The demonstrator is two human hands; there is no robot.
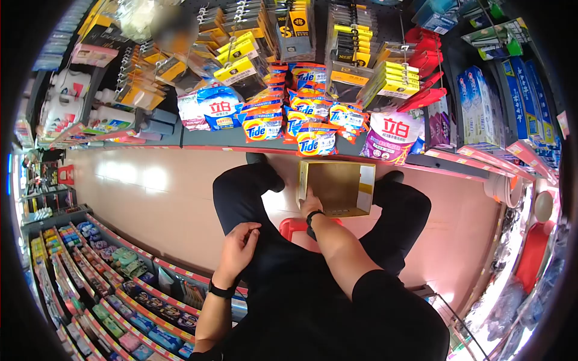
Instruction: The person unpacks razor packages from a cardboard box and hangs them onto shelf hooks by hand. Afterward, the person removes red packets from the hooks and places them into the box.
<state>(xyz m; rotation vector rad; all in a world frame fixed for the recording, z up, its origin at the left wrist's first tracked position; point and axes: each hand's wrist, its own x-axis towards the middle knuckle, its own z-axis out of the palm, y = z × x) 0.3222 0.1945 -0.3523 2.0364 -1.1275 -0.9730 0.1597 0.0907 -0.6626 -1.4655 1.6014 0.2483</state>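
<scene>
Between my knees, an open cardboard box (337, 186) is tilted so that its bare brown inside faces me. My right hand (309, 203) grips the box by its left wall, the fingers partly hidden behind it. Over my left thigh, my left hand (241, 245) has its fingers curled in, and nothing shows in it. On the shelf just beyond the box stand several orange Tide detergent bags (316, 139). To their right is a purple-and-white detergent bag (394, 137), and to their left a blue-and-white one (218, 108).
A red stool (293, 227) is under me. Packets on hooks (349, 81) hang above the detergent. Blue boxes (478, 99) stand on the right shelf. Behind me to the left runs a stocked shelf unit (120, 283). The tiled floor (156, 204) lies between the shelves.
</scene>
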